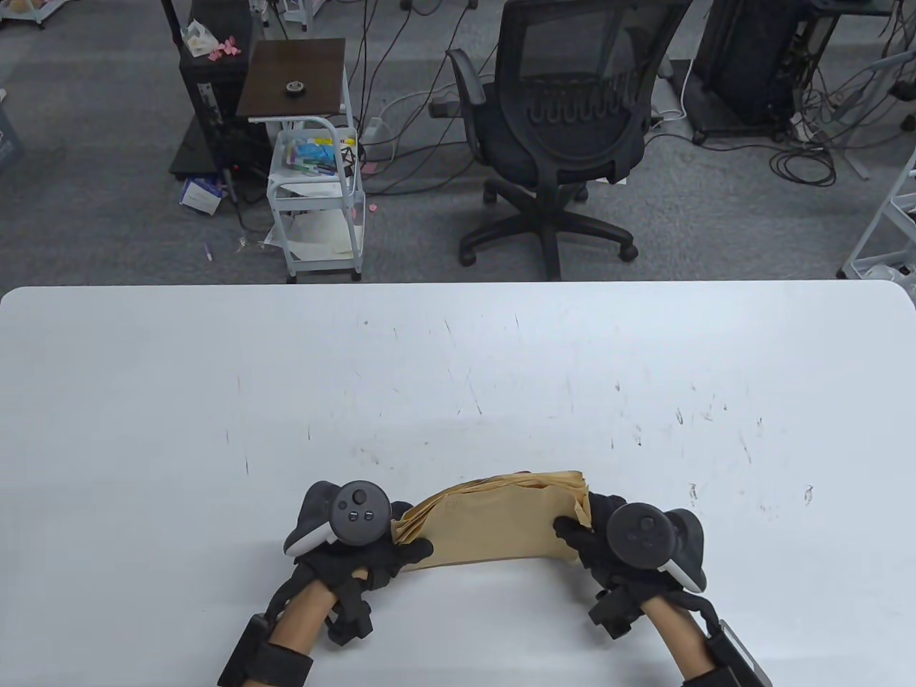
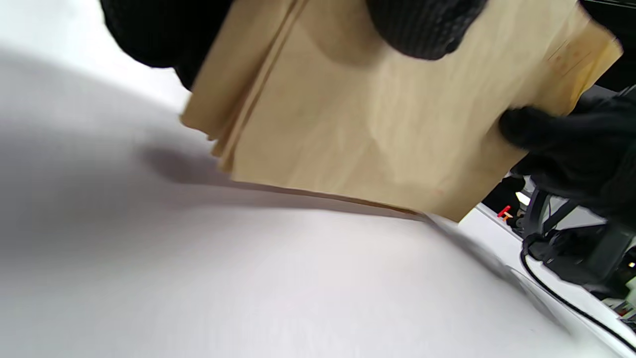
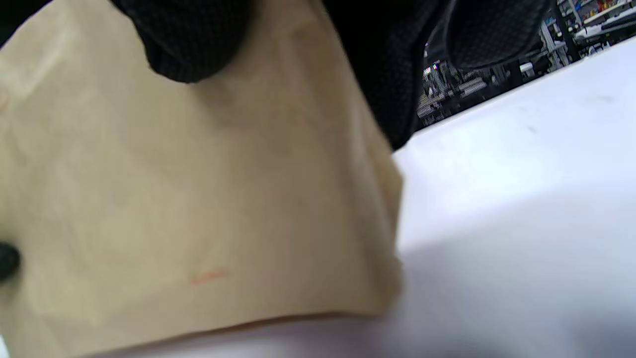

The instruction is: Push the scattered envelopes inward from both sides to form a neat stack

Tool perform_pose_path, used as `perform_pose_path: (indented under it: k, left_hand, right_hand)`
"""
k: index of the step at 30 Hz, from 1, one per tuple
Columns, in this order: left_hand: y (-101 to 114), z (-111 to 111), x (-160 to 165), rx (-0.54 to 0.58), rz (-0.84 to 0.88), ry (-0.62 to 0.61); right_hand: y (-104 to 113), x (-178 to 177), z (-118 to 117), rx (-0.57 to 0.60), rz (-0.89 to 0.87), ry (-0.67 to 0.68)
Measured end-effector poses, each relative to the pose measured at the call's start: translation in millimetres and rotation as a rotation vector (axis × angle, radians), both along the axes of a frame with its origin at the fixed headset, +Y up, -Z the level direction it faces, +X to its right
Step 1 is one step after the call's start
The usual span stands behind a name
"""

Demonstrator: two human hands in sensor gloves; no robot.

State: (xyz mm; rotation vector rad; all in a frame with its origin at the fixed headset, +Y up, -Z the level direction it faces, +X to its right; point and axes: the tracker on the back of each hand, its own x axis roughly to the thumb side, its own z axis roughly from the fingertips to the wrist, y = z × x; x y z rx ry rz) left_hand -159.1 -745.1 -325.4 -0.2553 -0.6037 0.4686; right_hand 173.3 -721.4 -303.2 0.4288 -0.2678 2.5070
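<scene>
A stack of brown paper envelopes [image 1: 494, 526] stands on its long edge on the white table [image 1: 458, 372], near the front edge, bowed upward in the middle. My left hand [image 1: 390, 547] grips its left end, thumb on the near face. My right hand [image 1: 581, 533] grips its right end the same way. In the left wrist view the envelopes [image 2: 367, 124] fill the top, with my left thumb [image 2: 422, 27] on them and my right hand [image 2: 571, 149] at the far end. In the right wrist view the envelopes [image 3: 198, 199] fill the left, with my right thumb [image 3: 191, 40] pressed on them.
Beyond the table's far edge stand a black office chair [image 1: 565, 122] and a small white cart [image 1: 318, 193] on the grey floor. The table top carries only faint scuff marks.
</scene>
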Motion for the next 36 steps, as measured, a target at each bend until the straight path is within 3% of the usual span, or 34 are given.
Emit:
perform_pose_path:
  k: [2, 3, 5, 7, 9, 10, 11, 13, 16, 19, 21, 25, 27, 28, 29, 31, 33, 36]
  left_hand:
    - [-9, 0, 3, -0.020, -0.065, -0.010]
    - [-12, 0, 2, -0.037, -0.079, -0.028]
    - [-8, 0, 0, -0.022, -0.014, 0.002]
    - [-9, -1, -1, -0.062, -0.008, -0.003]
    - [-18, -1, 0, -0.119, -0.030, -0.014]
    - [-13, -1, -1, -0.062, 0.001, -0.010]
    - [-10, -1, -1, -0.056, -0.007, -0.004]
    - [-6, 0, 0, -0.006, 0.001, 0.001]
    - [-13, 1, 3, -0.060, -0.049, -0.022]
    - [-8, 1, 3, -0.038, -0.026, 0.000]
    - [-15, -1, 6, -0.101, -0.093, 0.000]
    - [3, -21, -6, -0.085, -0.012, 0.170]
    - [6, -37, -10, -0.137, 0.012, 0.246]
    - [4, -49, -13, -0.227, -0.014, 0.295]
    - [0, -59, -13, -0.326, -0.031, 0.333]
    - [-7, -75, -14, -0.396, -0.078, 0.378]
    - [-16, -88, -12, -0.378, -0.185, 0.501]
    - [-23, -98, 1, -0.315, -0.426, 0.545]
  right_hand:
    - [-10, -4, -3, -0.024, 0.112, 0.004]
    - [-22, -3, -2, -0.117, 0.169, 0.031]
    - [-13, -4, 0, -0.008, 0.064, 0.007]
    - [-4, -6, 1, 0.012, 0.130, 0.009]
    - [-22, -8, -2, -0.068, 0.213, 0.013]
    - [-26, -5, 0, -0.088, 0.174, 0.012]
    - [-22, -5, -2, -0.036, 0.096, 0.004]
    - [-15, -5, -3, -0.025, 0.129, -0.004]
    - [-34, -5, -4, -0.146, 0.187, 0.015]
    - [-21, -5, -6, -0.038, 0.162, -0.010]
    - [-35, -7, -11, -0.163, 0.259, 0.017]
    - [-13, -4, -25, -0.134, 0.174, -0.012]
    - [-5, -6, -42, -0.261, 0.188, -0.017]
    - [-4, -7, -50, -0.306, 0.174, -0.027]
    - [-6, -9, -61, -0.352, 0.144, -0.055]
    - [-12, -13, -78, -0.429, 0.125, -0.110]
    - [-24, -20, -98, -0.491, 0.151, -0.146]
    - [-41, -36, -116, -0.593, 0.255, -0.203]
